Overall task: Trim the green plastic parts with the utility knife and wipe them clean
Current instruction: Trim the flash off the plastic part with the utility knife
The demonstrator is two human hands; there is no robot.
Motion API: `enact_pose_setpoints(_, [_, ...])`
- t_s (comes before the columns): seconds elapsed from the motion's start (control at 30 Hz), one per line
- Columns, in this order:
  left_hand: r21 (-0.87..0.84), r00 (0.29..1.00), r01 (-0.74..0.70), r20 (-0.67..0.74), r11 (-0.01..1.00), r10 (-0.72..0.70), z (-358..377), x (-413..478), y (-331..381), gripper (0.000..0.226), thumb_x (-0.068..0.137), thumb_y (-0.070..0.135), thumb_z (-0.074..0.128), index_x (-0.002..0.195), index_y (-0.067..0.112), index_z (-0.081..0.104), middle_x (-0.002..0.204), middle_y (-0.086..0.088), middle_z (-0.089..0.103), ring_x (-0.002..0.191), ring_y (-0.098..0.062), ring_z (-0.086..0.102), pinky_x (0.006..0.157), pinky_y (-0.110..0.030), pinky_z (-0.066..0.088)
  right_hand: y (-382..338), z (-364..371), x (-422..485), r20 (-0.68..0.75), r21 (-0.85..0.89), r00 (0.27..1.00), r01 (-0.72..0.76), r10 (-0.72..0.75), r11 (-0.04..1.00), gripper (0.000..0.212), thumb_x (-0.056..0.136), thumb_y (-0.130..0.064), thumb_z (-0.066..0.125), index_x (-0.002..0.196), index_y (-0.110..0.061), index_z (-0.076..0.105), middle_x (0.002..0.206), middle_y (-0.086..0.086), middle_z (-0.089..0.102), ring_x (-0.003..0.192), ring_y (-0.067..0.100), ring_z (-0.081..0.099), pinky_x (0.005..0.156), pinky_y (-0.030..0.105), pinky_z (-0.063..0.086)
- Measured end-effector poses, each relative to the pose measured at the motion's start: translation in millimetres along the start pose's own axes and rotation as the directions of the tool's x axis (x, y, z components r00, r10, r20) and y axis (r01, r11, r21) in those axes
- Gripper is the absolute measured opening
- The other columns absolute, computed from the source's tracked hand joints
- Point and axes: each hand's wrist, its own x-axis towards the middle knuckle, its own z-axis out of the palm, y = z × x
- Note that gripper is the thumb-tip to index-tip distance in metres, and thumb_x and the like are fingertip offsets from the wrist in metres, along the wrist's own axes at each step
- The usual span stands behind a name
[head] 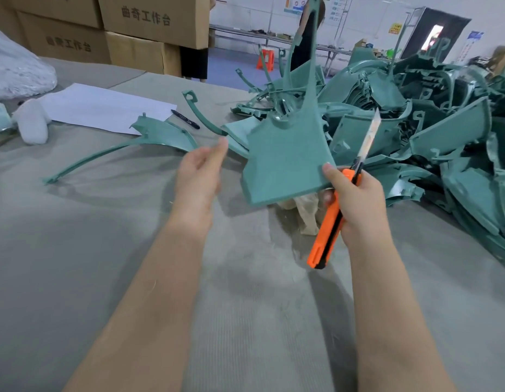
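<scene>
Centrally, a green plastic part [285,162] is held raised above the grey table cover [104,250]. Its broad flat panel is turned toward the camera and its narrow stem points upward, presumably so that the edges can be inspected for flash. It is pinched at the lower right corner by the thumb of the right hand [359,202]. The same hand is curled round the orange utility knife [333,219], whose blade is extended and directed up and away from the body, apparently to be kept clear of the part and the other hand. The left hand [200,176] is seen just beside the panel's left edge, fingers relaxed, holding nothing and not touching the part; a reach to steady it is judged likely. Under the part a beige cloth [305,213] lies on the cover, probably kept for wiping. To the right a pile of green parts [443,123] is heaped within reach; to the left a single curved piece [149,140] is laid apart, with a paper sheet [104,108] and a pen [185,119] beyond
</scene>
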Motion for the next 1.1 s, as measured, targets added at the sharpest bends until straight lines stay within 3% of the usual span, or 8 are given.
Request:
enact_pose_setpoints(0.1, [0.005,0.899,0.219,0.388,0.976,-0.203,1.0,-6.9,-1.0,0.037,0.079,0.038,0.07,0.111,0.019,0.066,0.105,0.004,0.073,0.092,-0.013,0.07,0.073,-0.027,0.056,-0.5,-0.3,-1.3,0.14,-0.021,0.99,0.026,-0.023,0.999,0.016,0.089,-0.02,0.069,0.086,-0.009,0.058,0.048,-0.001,0.048,0.041,0.012,0.043,0.043,0.023,0.038])
enact_pose_setpoints(0.17, [-0.03,0.824,0.344,0.488,0.939,-0.287,1.1,-11.2,0.5,0.04,0.069,0.031,0.073,0.107,0.017,0.069,0.1,-0.001,0.075,0.086,-0.013,0.072,0.064,-0.025,0.058,-1.4,1.5,-3.0,0.173,-0.018,0.984,0.033,-0.029,0.999,0.015,0.09,-0.02,0.068,0.087,-0.008,0.06,0.051,0.0,0.049,0.041,0.011,0.043,0.042,0.022,0.038])
enact_pose_setpoints(0.37, [-0.053,0.786,0.434,0.51,0.899,-0.349,3.9,-13.7,-4.0,0.035,0.067,0.021,0.072,0.102,0.016,0.068,0.095,-0.003,0.075,0.079,-0.015,0.073,0.065,-0.029,0.06,-1.8,12.0,-6.1,0.197,0.06,0.98,0.02,-0.031,0.998,0.015,0.092,-0.019,0.066,0.087,-0.008,0.057,0.071,0.012,0.051,0.042,0.008,0.044,0.045,0.021,0.041])
enact_pose_setpoints(0.47, [-0.116,0.798,0.438,0.507,0.891,-0.326,2.6,-12.9,-2.0,0.033,0.068,0.018,0.07,0.101,0.014,0.067,0.092,-0.003,0.076,0.078,-0.015,0.073,0.064,-0.029,0.06,-0.6,11.9,-7.6,0.169,-0.042,0.983,0.086,-0.078,0.995,0.029,0.093,-0.038,0.063,0.09,-0.009,0.058,0.079,0.011,0.056,0.044,0.01,0.049,0.044,0.022,0.043])
enact_pose_setpoints(0.57, [-0.27,0.852,0.418,0.446,0.867,-0.272,-4.3,-7.2,2.4,0.022,0.073,0.013,0.067,0.095,0.013,0.068,0.084,-0.003,0.075,0.071,-0.014,0.073,0.054,-0.023,0.056,-1.3,8.7,-8.2,0.04,-0.191,0.983,0.181,-0.177,0.965,0.054,0.095,-0.057,0.047,0.085,-0.005,0.06,0.068,0.001,0.061,0.046,0.013,0.05,0.046,0.026,0.043])
enact_pose_setpoints(0.7, [-0.367,0.857,0.431,0.453,0.824,-0.246,-6.6,-6.8,3.2,0.013,0.071,0.008,0.066,0.07,0.01,0.078,0.082,-0.005,0.075,0.072,-0.016,0.073,0.056,-0.023,0.058,2.1,15.6,-12.7,0.027,-0.335,0.964,0.257,-0.264,0.906,0.059,0.099,-0.056,0.037,0.066,-0.009,0.052,0.054,-0.001,0.053,0.047,0.016,0.048,0.058,0.042,0.046])
enact_pose_setpoints(0.83, [-0.401,0.825,0.483,0.507,0.779,-0.25,-5.4,-9.5,3.9,0.02,0.071,0.006,0.065,0.091,0.006,0.069,0.088,-0.009,0.073,0.08,-0.02,0.069,0.058,-0.021,0.058,3.2,21.4,-16.0,0.063,-0.409,0.951,0.303,-0.304,0.861,0.064,0.099,-0.055,0.038,0.072,0.002,0.049,0.068,0.022,0.058,0.065,0.042,0.054,0.069,0.056,0.051])
enact_pose_setpoints(1.1, [-0.46,0.78,0.577,0.555,0.675,-0.289,-4.6,-15.0,7.5,0.015,0.075,-0.001,0.06,0.088,-0.004,0.065,0.089,-0.018,0.07,0.072,-0.027,0.071,0.041,-0.021,0.052,3.7,26.0,-18.7,0.099,-0.386,0.927,0.37,-0.361,0.845,0.062,0.101,-0.049,0.04,0.071,0.004,0.046,0.067,0.026,0.054,0.066,0.045,0.05,0.064,0.058,0.048])
